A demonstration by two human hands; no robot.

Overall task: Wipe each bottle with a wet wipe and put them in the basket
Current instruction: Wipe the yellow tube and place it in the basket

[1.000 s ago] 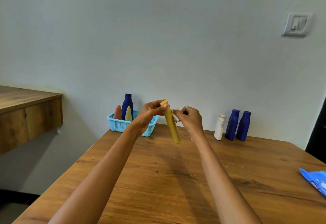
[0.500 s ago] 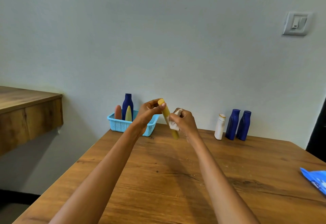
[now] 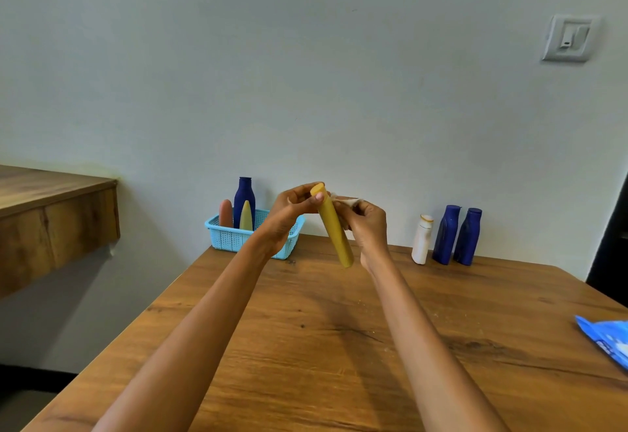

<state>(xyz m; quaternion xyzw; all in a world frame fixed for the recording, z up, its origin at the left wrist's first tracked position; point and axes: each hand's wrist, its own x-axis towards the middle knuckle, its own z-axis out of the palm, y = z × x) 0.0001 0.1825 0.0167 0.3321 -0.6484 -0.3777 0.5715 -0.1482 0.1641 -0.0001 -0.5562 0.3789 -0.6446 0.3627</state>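
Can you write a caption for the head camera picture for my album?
Left hand holds a yellow tube while right hand wipes it.

Wooden table (image 3: 306,357) against the wall, with what stands on it.
A light blue basket (image 3: 238,239) sits at its far left corner; well to the basket's right stand a white bottle (image 3: 421,239) and two dark blue bottles (image 3: 446,235) (image 3: 468,237), and nearer, at the right edge, lies a blue packet (image 3: 610,340).

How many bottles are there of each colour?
Blue: 3, one in the basket, two by the wall
Yellow: 2
White: 1
Pinkish-brown: 1
Total: 7
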